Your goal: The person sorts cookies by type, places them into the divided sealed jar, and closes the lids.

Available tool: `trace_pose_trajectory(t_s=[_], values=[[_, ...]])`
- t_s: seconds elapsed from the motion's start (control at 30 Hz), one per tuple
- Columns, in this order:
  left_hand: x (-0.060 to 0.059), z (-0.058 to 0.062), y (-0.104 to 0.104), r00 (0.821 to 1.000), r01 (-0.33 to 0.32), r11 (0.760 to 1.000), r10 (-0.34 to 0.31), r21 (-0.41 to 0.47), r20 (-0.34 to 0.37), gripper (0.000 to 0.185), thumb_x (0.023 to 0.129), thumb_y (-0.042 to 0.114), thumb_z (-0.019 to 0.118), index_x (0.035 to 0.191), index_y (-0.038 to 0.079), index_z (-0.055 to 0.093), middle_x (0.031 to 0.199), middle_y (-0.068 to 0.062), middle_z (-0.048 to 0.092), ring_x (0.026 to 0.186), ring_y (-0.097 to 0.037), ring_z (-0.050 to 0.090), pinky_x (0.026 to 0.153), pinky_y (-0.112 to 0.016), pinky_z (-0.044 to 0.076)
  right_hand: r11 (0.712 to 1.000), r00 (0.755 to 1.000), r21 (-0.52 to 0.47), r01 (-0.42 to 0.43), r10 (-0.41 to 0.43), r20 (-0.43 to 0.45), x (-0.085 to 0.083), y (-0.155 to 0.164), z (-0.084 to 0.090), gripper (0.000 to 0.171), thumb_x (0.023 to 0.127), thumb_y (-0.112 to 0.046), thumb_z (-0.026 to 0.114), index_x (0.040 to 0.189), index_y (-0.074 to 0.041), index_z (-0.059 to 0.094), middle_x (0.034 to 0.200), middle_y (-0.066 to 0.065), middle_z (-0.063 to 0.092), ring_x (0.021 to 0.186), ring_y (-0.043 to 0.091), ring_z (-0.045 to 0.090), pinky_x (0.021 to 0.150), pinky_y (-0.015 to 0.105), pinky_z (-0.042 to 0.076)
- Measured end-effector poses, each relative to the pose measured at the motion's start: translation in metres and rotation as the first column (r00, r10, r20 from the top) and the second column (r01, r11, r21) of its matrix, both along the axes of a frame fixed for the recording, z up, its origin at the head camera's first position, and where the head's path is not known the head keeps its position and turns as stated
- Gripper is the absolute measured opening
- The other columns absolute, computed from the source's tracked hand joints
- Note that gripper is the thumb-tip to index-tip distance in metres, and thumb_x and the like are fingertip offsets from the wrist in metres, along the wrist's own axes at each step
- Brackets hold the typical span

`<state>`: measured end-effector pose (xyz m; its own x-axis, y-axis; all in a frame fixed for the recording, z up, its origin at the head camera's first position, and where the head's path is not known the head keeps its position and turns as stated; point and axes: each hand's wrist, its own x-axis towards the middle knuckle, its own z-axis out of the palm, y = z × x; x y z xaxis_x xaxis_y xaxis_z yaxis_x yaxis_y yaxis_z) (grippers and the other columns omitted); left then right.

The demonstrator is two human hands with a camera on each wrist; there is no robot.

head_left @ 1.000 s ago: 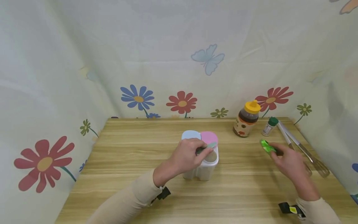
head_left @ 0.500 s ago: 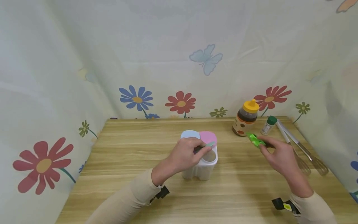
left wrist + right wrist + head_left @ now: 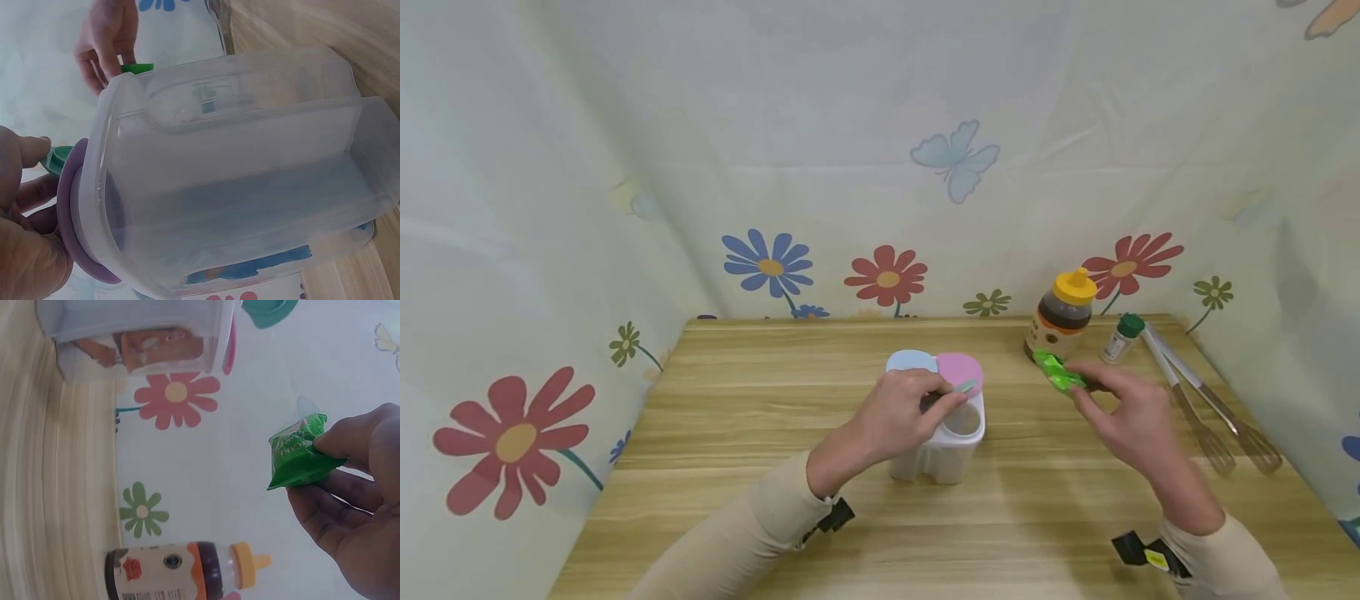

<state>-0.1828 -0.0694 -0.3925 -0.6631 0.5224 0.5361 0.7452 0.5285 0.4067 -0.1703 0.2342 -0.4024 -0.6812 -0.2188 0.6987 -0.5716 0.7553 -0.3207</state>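
A clear storage box [image 3: 951, 458] with a white rim stands mid-table. Its back lids are light blue [image 3: 912, 360] and pink [image 3: 961, 371]; a purple lid [image 3: 74, 215] shows in the left wrist view, below the left hand's fingers. The left hand [image 3: 902, 412] is over the box and pinches a green lid [image 3: 966, 387], leaving the front right compartment [image 3: 962, 419] uncovered. Right of the box, the right hand [image 3: 1131, 417] holds a small green foil-wrapped snack [image 3: 297, 453] between thumb and fingers, raised above the table.
A squeeze bottle [image 3: 1058, 323] of dark syrup with a yellow cap stands at the back right. Beside it is a small green-capped jar [image 3: 1122, 337]. Metal tongs [image 3: 1198, 392] lie along the table's right side. Flower-printed cloth [image 3: 820, 167] hangs behind.
The right hand has moved left with the green snack, from near the small jar to in front of the syrup bottle. The left hand keeps its place, holding the green lid.
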Motion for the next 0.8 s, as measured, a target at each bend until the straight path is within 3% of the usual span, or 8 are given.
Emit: trace_pose_trajectory(t_s=[0.33, 0.57, 0.8], values=[[0.001, 0.001, 0.000, 0.999, -0.002, 1.000, 0.002, 0.004, 0.036, 0.021, 0.095, 0.030, 0.064, 0.088, 0.014, 0.075, 0.071, 0.009, 0.061, 0.065, -0.004, 0.050, 0.058, -0.014, 0.040, 0.994, 0.994, -0.034, -0.103, 0.102, -0.026, 0.009, -0.023, 0.009, 0.040, 0.071, 0.010, 0.079, 0.108, -0.004, 0.072, 0.097, 0.008, 0.073, 0.080, 0.016, 0.066, 0.082, 0.003, 0.042], [0.000, 0.002, 0.000, 0.999, 0.010, 1.000, -0.010, 0.000, 0.042, 0.022, 0.096, 0.030, 0.063, 0.089, 0.013, 0.075, 0.071, 0.008, 0.061, 0.065, -0.004, 0.049, 0.057, -0.013, 0.040, 0.989, 0.991, -0.062, -0.131, 0.130, -0.032, 0.011, -0.032, 0.008, 0.041, 0.070, 0.009, 0.080, 0.107, -0.006, 0.073, 0.094, 0.007, 0.073, 0.081, 0.015, 0.066, 0.081, 0.004, 0.044], [-0.001, 0.003, 0.000, 0.999, 0.004, 1.000, -0.004, -0.011, 0.047, 0.022, 0.096, 0.030, 0.062, 0.089, 0.013, 0.074, 0.071, 0.008, 0.061, 0.064, -0.003, 0.050, 0.056, -0.014, 0.040, 0.965, 0.971, -0.117, -0.235, 0.237, 0.007, 0.016, -0.044, 0.009, 0.039, 0.071, 0.011, 0.079, 0.106, -0.005, 0.073, 0.096, 0.007, 0.072, 0.084, 0.009, 0.065, 0.079, 0.008, 0.047]])
